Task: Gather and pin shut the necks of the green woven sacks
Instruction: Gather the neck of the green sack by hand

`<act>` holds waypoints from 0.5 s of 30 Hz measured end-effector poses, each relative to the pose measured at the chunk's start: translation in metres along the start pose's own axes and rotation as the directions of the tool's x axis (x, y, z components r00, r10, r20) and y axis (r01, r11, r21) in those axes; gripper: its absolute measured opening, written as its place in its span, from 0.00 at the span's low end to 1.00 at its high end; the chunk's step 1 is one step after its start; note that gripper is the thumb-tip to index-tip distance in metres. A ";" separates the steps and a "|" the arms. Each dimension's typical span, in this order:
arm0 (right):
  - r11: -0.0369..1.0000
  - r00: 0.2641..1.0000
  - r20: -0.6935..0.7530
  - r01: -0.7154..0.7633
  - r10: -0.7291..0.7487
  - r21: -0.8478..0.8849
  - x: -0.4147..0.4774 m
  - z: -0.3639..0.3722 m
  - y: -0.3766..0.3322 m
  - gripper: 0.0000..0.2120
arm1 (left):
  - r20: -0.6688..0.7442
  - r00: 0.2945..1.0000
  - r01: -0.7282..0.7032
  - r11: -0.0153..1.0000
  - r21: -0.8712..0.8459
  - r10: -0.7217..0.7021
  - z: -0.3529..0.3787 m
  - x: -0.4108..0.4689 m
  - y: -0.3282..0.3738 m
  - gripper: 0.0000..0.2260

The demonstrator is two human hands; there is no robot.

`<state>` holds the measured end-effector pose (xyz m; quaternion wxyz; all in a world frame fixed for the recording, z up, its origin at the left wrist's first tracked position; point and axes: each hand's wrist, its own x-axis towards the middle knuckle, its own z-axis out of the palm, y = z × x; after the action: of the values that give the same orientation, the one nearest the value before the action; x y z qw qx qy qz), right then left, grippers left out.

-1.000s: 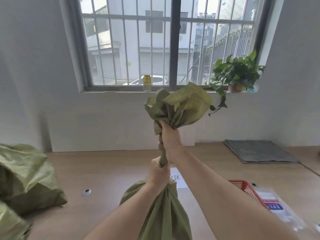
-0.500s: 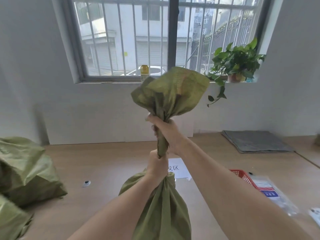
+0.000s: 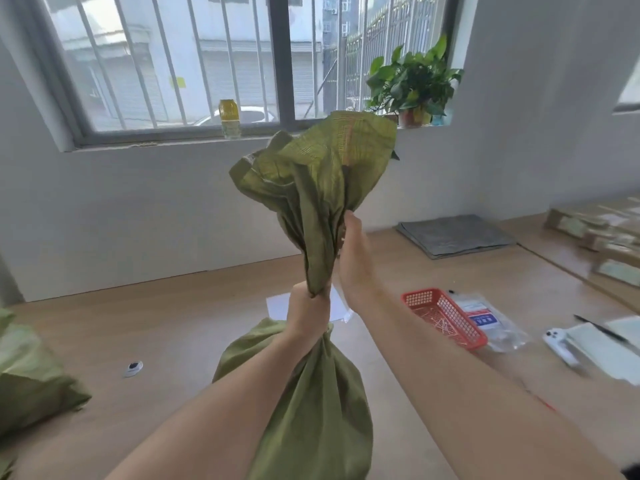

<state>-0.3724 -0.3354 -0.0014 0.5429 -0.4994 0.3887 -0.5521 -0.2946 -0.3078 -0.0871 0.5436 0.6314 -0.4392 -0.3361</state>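
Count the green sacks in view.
2: the held sack in the centre; the left sack lying at the frame's edge. A green sliver bottom-left may be a third.

sack centre, basket right of it, second sack far left, plant on sill behind

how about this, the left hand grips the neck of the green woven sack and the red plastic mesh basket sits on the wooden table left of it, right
Not quite. The left hand does grip the neck of the green woven sack, but the red plastic mesh basket sits on the wooden table to the sack's right, not its left; the head view shows this.
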 end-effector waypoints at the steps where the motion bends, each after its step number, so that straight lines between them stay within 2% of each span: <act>1: 1.000 0.999 -0.034 -0.001 0.001 -0.011 -0.003 -0.008 0.003 0.24 | 0.019 1.000 -0.008 1.000 0.014 0.007 0.005 -0.002 -0.003 0.18; 6: 0.999 0.975 -0.222 -0.038 0.032 -0.026 -0.024 -0.062 0.025 0.25 | 0.129 0.991 -0.045 0.987 0.155 0.025 0.039 -0.008 -0.022 0.18; 10: 0.992 0.920 -0.377 -0.122 0.106 -0.018 -0.030 -0.115 0.060 0.22 | 0.199 0.980 -0.057 0.939 0.338 -0.013 0.081 -0.014 -0.038 0.18; 15: 0.978 0.883 -0.428 -0.210 0.193 0.007 -0.030 -0.184 0.099 0.20 | 0.215 0.976 -0.062 0.902 0.427 -0.035 0.142 -0.025 -0.053 0.17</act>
<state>-0.5336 -0.3376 -0.1377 0.4892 -0.3343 0.5584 -0.5807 -0.4226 -0.3393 -0.1661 0.3416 0.6921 -0.5637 -0.2941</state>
